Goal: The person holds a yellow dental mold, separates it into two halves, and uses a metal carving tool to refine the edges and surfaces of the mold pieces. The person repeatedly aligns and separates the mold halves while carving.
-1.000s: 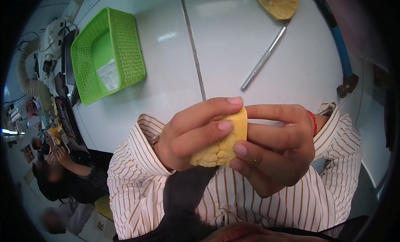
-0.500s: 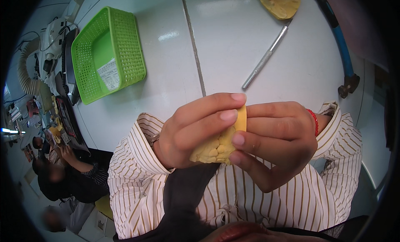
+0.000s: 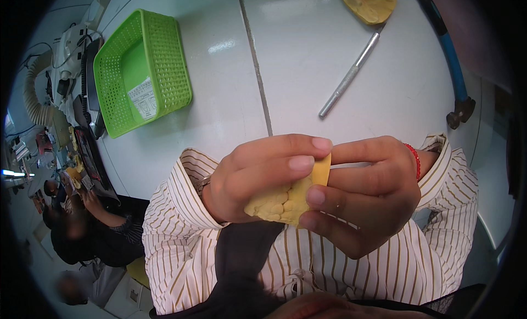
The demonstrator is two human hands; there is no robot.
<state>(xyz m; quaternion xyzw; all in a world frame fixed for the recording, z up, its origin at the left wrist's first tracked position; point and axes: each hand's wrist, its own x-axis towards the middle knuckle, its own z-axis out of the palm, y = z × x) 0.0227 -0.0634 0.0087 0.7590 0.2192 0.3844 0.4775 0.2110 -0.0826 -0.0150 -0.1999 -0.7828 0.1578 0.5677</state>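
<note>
A pale yellow cast (image 3: 277, 206) is held in the air between the fingers of the left hand (image 3: 247, 173) and the right hand (image 3: 376, 190), nearer the wearer's striped shirt than anything on the worktop (image 3: 219, 94). Two left fingers lie across its face, close together. Two right fingertips rest against its lower right edge, while two more right fingers reach to the smooth band, their ends hidden. Between them, the hands seem to pinch it firmly.

The cast looks already formed and solid: rounded, closely packed lumps show below the left fingers, and a smooth, flatter band runs along the side by the right ones. No tool is visible in either hand, so it seems to be handled or checked rather than cut; how much work remains cannot be told, since the fingers cover much of it.

Beyond the fingers lies a slim metal-handled tool (image 3: 349, 76), its far end at a second yellow piece (image 3: 370, 6). To their far right is a blue-handled hammer (image 3: 453, 72); to their far left, a green basket (image 3: 174, 66) holding a paper slip (image 3: 144, 98).
</note>
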